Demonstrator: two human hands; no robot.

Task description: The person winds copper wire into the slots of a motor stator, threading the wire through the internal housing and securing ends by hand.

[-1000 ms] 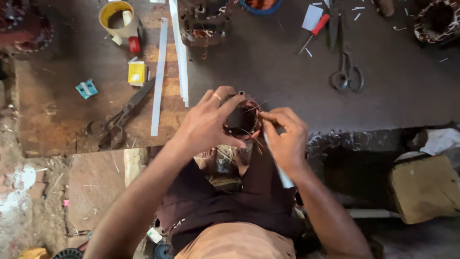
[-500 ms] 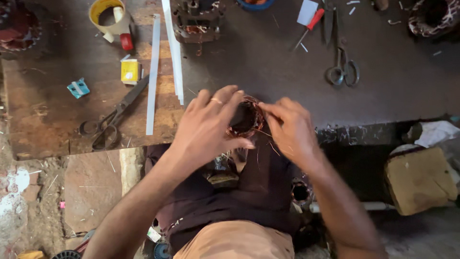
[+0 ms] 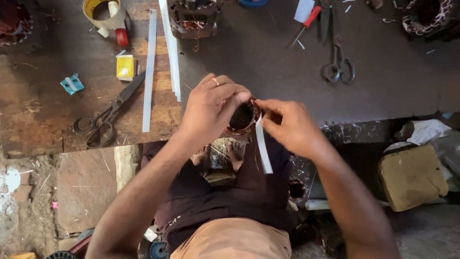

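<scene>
Two small packs are lying on the counter [image 3: 287,86], a yellow box [image 3: 126,67] and a blue packet [image 3: 72,83]. The left hand [image 3: 208,110] is gripping a round copper coil [image 3: 242,117], its hole facing up, while the right hand [image 3: 290,127] is pinching a white strip [image 3: 263,151] hanging down.

white paper strip [image 3: 263,148], copper-coloured coil [image 3: 242,117], yellow box [image 3: 126,66], red-handled screwdriver [image 3: 306,23], blue packet [image 3: 72,83]

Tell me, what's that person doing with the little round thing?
A person sits at a workbench. Their left hand grips a small round part wound with copper wire, and their right hand pinches a white strip against its rim; the strip hangs down. Two pairs of scissors, more white strips and a screwdriver lie on the bench.
</scene>
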